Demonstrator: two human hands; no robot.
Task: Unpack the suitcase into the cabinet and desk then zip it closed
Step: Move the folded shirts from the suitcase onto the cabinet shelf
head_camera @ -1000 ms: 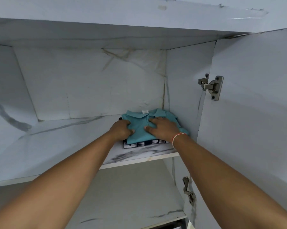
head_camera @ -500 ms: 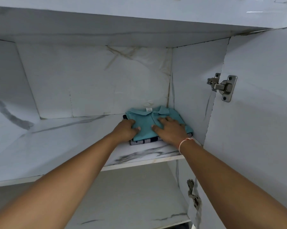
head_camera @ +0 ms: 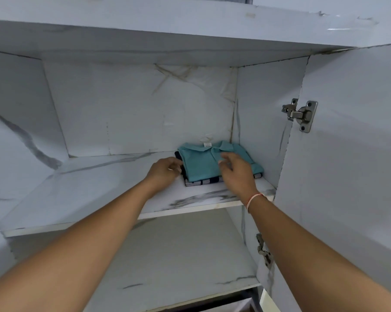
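Note:
A folded teal polo shirt (head_camera: 203, 162) lies on top of a folded navy-and-white striped garment (head_camera: 203, 181) at the right end of the upper cabinet shelf (head_camera: 100, 188). My left hand (head_camera: 164, 171) rests with curled fingers against the left edge of the stack. Above the shirt's front right part hovers my right hand (head_camera: 236, 173), its fingers spread and lifted off the cloth. It holds nothing. A thin orange-white band circles the right wrist. The suitcase is out of view.
The marble-patterned cabinet has a lower shelf (head_camera: 178, 262) below. Its open door (head_camera: 352, 165) stands at the right, with one metal hinge (head_camera: 301, 114) high up and another (head_camera: 264, 251) lower down. The left part of the upper shelf is bare.
Both hands pressed flat on the teal shirt before. Now the right hand has lifted off it and the left hand has slid to the stack's left edge.

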